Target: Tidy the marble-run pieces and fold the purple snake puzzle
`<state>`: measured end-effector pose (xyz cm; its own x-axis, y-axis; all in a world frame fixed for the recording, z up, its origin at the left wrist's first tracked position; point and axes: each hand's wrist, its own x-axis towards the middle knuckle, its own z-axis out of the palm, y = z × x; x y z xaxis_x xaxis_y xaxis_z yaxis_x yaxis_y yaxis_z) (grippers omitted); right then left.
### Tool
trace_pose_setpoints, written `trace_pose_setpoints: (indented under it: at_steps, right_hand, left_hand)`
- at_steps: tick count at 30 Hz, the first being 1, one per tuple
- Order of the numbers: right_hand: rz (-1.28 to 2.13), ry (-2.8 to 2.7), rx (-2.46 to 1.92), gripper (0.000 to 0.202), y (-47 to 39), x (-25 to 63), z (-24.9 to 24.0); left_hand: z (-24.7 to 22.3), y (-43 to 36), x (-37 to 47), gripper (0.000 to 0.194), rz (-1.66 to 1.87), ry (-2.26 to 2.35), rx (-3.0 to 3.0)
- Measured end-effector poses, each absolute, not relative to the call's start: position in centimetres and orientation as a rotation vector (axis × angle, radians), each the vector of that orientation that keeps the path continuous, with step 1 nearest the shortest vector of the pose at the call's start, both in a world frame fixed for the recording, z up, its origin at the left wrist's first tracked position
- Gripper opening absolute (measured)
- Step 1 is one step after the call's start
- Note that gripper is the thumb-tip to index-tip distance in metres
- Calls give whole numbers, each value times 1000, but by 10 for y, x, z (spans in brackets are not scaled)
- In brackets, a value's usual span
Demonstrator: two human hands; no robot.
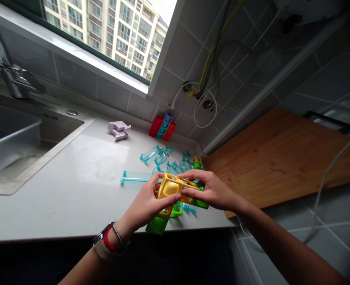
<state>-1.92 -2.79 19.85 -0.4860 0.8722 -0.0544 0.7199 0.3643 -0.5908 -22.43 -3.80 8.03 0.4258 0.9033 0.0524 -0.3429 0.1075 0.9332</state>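
Hollow yellow plastic cube blocks (171,187): sitting between both hands, near the white bench's (73,206) front edge | left hand (145,202): gripping one | right hand (213,190): pinching its neighbour | risk: uneven pressing could be slipping them apart, dropping pieces overboard

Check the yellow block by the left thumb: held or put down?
Held: the left hand grips the yellow block between thumb and fingers.

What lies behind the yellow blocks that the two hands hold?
Behind the yellow blocks, translucent teal pieces lie on the counter; farther back stand red and blue blocks. The left hand, right hand and yellow blocks cover part of the counter; what they hide cannot be seen.
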Motion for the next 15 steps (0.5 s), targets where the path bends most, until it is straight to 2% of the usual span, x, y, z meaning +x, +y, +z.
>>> trace_pose_setpoints:
  at_steps: [4,8,11,15]
  right_hand:
    - [739,-2325,-1454,54,-27,-10,196]
    - [810,-2202,-1505,65,-27,-1,192]
    - [833,-2123,-1551,66,-27,2,188]
    - [878,-2052,-1533,58,-27,2,185]
  left_hand:
    - [81,-36,-228,49,1052,678,1066]
    - [84,-32,-233,52,1077,695,1010]
    - [86,-32,-235,54,1097,711,960]
    - [87,-34,-236,54,1117,721,913]
